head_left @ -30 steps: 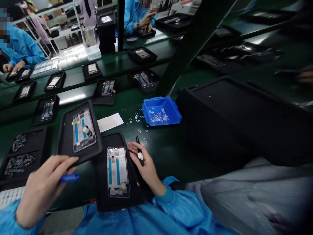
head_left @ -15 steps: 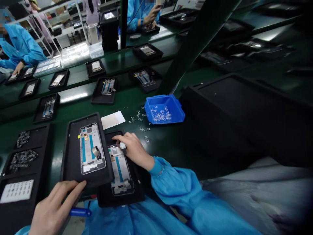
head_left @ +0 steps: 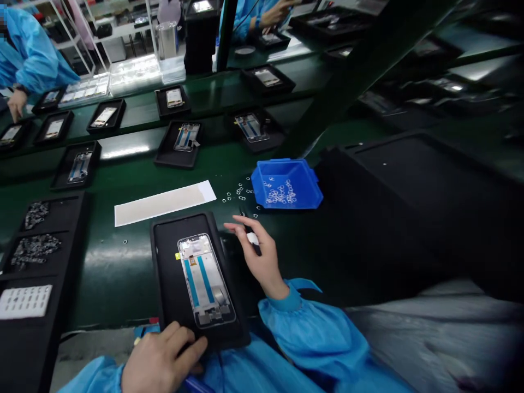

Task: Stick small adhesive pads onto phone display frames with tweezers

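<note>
In front of me lies a black tray [head_left: 167, 273] with a phone frame [head_left: 208, 289] in it, showing two blue strips, a yellow tab and a flex cable. My left hand [head_left: 164, 355] grips the tray's near edge, with a blue pen-like tool [head_left: 198, 385] partly hidden below the palm. To the right of the tray, my right hand [head_left: 262, 259] is closed around dark tweezers [head_left: 257, 249] with a white wrap, fingertips pointing left. Beyond them, a blue bin [head_left: 286, 183] holds several small ring-shaped pieces, and more lie loose on the bench beside it.
Behind the tray lies a pale adhesive strip [head_left: 164, 204]. A divided black tray [head_left: 73, 229] with small dark parts stands at left. Several phone trays [head_left: 178, 158] line the green bench. A slanted post [head_left: 339, 93] and a large black box [head_left: 429, 207] are right; co-workers work across.
The left hand's tray has moved right, over where the second tray lay, uncovering the whole pale strip. My right hand has drawn away to the right with the tweezers.
</note>
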Available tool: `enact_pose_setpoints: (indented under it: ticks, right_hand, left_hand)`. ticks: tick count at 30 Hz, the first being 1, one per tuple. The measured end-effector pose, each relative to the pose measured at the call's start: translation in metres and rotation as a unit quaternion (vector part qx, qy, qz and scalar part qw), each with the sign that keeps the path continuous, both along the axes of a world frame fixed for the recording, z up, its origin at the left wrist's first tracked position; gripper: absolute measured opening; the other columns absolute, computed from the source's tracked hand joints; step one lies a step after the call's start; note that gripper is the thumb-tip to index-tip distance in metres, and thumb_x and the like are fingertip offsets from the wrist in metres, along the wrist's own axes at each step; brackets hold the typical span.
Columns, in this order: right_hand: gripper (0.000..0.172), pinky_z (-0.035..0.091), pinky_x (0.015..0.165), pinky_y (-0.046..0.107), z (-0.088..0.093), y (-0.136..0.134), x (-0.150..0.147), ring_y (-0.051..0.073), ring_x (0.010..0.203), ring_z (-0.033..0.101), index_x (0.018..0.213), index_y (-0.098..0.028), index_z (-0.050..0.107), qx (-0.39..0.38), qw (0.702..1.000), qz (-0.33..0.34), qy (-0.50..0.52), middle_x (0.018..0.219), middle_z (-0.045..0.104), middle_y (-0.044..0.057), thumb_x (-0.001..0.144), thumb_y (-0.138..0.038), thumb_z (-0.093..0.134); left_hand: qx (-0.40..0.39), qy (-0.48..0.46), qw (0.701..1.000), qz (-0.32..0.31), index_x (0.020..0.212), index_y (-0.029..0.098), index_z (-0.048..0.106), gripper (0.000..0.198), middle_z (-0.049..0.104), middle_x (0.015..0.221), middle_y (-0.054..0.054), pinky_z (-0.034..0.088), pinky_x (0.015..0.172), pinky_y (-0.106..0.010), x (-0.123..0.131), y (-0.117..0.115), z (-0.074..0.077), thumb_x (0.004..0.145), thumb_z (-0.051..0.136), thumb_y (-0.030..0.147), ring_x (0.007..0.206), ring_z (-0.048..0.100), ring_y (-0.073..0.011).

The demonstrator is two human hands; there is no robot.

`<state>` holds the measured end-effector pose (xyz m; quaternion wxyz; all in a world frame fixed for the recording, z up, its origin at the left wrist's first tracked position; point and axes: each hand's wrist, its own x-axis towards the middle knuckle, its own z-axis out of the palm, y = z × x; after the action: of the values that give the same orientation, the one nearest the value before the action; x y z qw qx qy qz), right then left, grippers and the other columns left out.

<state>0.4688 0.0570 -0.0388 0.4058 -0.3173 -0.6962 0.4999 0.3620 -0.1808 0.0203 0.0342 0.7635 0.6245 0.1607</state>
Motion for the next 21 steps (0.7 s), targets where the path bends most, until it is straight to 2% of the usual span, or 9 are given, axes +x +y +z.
enact_pose_setpoints:
  ticks: [3, 5, 7, 10, 12, 14, 16, 18, 21]
  right_hand:
    - [0.024, 0.055, 0.09, 0.039, 0.005, -0.005, -0.003, 0.021, 0.095, 0.072, 0.119, -0.024, 0.061, 0.004, 1.0, 0.021, -0.002, 0.102, 0.076, 0.005, 0.099, -0.034, 0.052]
    - [0.027, 0.056, 0.08, 0.035, 0.01, -0.005, -0.006, 0.018, 0.082, 0.072, 0.122, -0.025, 0.062, -0.003, 1.0, 0.024, -0.002, 0.089, 0.075, 0.002, 0.1, -0.035, 0.049]
    - [0.031, 0.055, 0.067, 0.031, 0.016, -0.003, -0.009, 0.015, 0.066, 0.066, 0.125, -0.025, 0.062, -0.001, 1.0, 0.02, -0.009, 0.073, 0.07, -0.001, 0.101, -0.036, 0.046]
    - [0.032, 0.051, 0.06, 0.029, 0.021, -0.001, -0.013, 0.014, 0.059, 0.058, 0.125, -0.024, 0.064, 0.016, 0.999, 0.015, -0.032, 0.068, 0.062, -0.003, 0.1, -0.035, 0.047]
    - [0.03, 0.051, 0.061, 0.029, 0.022, -0.003, -0.018, 0.014, 0.061, 0.058, 0.123, -0.024, 0.064, 0.017, 0.999, 0.015, -0.033, 0.073, 0.063, -0.001, 0.098, -0.034, 0.051]
    - [0.027, 0.052, 0.064, 0.03, 0.021, -0.009, -0.024, 0.014, 0.065, 0.06, 0.119, -0.024, 0.064, 0.012, 1.0, 0.015, -0.02, 0.079, 0.065, 0.0, 0.096, -0.034, 0.054]
    - [0.022, 0.054, 0.065, 0.03, 0.019, -0.016, -0.029, 0.015, 0.067, 0.062, 0.112, -0.024, 0.066, 0.007, 1.0, 0.017, -0.005, 0.082, 0.066, 0.001, 0.095, -0.034, 0.056]
    - [0.02, 0.054, 0.064, 0.029, 0.019, -0.022, -0.032, 0.014, 0.065, 0.062, 0.108, -0.024, 0.067, -0.009, 1.0, 0.023, 0.002, 0.081, 0.067, 0.001, 0.096, -0.035, 0.056]
    - [0.022, 0.056, 0.059, 0.029, 0.026, -0.024, -0.033, 0.015, 0.061, 0.063, 0.106, -0.024, 0.069, -0.038, 0.999, 0.034, 0.006, 0.075, 0.068, 0.001, 0.096, -0.039, 0.057]
  left_hand:
    - [-0.012, -0.079, 0.997, 0.013, 0.115, 0.017, 0.064, 0.03, 0.073, 0.092, -0.006, 0.053, 0.053, -0.022, -0.023, -0.007, 0.01, 0.098, 0.048, 0.038, 0.072, 0.068, -0.0146]
    - [0.001, -0.115, 0.989, 0.088, 0.116, 0.019, 0.064, 0.025, 0.072, 0.095, -0.005, 0.056, 0.066, -0.02, -0.05, -0.011, 0.017, 0.096, 0.055, 0.031, 0.079, 0.069, -0.0139]
    - [0.033, -0.127, 0.97, 0.204, 0.11, 0.021, 0.067, 0.019, 0.073, 0.094, -0.004, 0.055, 0.074, -0.021, -0.084, -0.013, 0.016, 0.093, 0.058, 0.026, 0.082, 0.07, -0.0143]
    - [0.069, -0.115, 0.915, 0.381, 0.094, 0.021, 0.071, 0.02, 0.075, 0.091, -0.004, 0.054, 0.077, -0.027, -0.134, -0.011, -0.002, 0.09, 0.06, 0.037, 0.082, 0.071, -0.0187]
    - [0.045, -0.116, 0.879, 0.461, 0.092, 0.019, 0.073, 0.029, 0.075, 0.09, -0.006, 0.054, 0.077, -0.03, -0.158, -0.008, -0.019, 0.088, 0.057, 0.044, 0.082, 0.071, -0.0217]
    - [0.005, -0.125, 0.859, 0.497, 0.094, 0.019, 0.073, 0.032, 0.075, 0.09, -0.007, 0.053, 0.075, -0.031, -0.173, -0.004, -0.035, 0.085, 0.056, 0.045, 0.079, 0.07, -0.0222]
    - [-0.022, -0.131, 0.854, 0.503, 0.096, 0.019, 0.073, 0.03, 0.074, 0.09, -0.006, 0.051, 0.074, -0.03, -0.18, 0.001, -0.047, 0.082, 0.06, 0.042, 0.078, 0.069, -0.0214]
    - [-0.033, -0.134, 0.853, 0.504, 0.095, 0.02, 0.073, 0.026, 0.073, 0.092, -0.006, 0.049, 0.074, -0.029, -0.18, 0.005, -0.054, 0.08, 0.064, 0.039, 0.079, 0.068, -0.0212]
    - [-0.036, -0.149, 0.847, 0.509, 0.089, 0.02, 0.073, 0.021, 0.071, 0.093, -0.007, 0.047, 0.074, -0.029, -0.179, 0.011, -0.057, 0.08, 0.064, 0.036, 0.08, 0.066, -0.0217]
